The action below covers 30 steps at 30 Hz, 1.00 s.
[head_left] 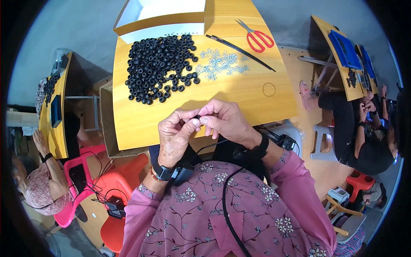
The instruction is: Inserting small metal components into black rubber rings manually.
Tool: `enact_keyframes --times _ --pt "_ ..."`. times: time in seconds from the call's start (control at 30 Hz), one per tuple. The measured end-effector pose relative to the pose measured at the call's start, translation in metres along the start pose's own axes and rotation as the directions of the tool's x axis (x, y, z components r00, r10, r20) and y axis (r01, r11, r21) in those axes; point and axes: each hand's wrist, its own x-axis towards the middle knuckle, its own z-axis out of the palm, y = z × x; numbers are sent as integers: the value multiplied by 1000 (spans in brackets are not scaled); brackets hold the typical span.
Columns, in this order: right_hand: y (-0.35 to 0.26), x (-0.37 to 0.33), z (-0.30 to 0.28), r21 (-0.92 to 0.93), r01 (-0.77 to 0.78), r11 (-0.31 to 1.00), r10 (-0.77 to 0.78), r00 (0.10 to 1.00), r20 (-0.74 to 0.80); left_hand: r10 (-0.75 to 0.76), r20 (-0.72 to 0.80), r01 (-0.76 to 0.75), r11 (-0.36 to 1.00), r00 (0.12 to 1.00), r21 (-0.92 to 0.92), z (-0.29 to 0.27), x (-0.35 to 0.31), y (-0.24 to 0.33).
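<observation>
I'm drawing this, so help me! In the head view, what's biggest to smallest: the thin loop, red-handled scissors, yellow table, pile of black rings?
1. Yellow table
2. Pile of black rings
3. Red-handled scissors
4. Thin loop

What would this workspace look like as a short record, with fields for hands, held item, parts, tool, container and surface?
Hands: left hand and right hand, fingers close together
Held item: small black piece, partly hidden
Parts: heaped black ring-shaped pieces; scattered small silvery pieces; slim black rod
Tool: red-handled scissors
Container: open white box
Surface: yellow tabletop
</observation>
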Motion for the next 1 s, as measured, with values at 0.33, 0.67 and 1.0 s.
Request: enact_keyframes --times 0.33,0.67,1.0 --pt "-13 11 -64 -857 268 440 -545 839 -17 -15 -82 16 1000 997 13 2 13 -10" --pt "-41 39 -97 -914 152 377 -429 903 -27 32 -61 -26 996 998 89 1 14 -15" --pt "-37 27 -102 -868 33 495 -378 908 -181 38 -65 -35 998 997 59 2 12 -16"
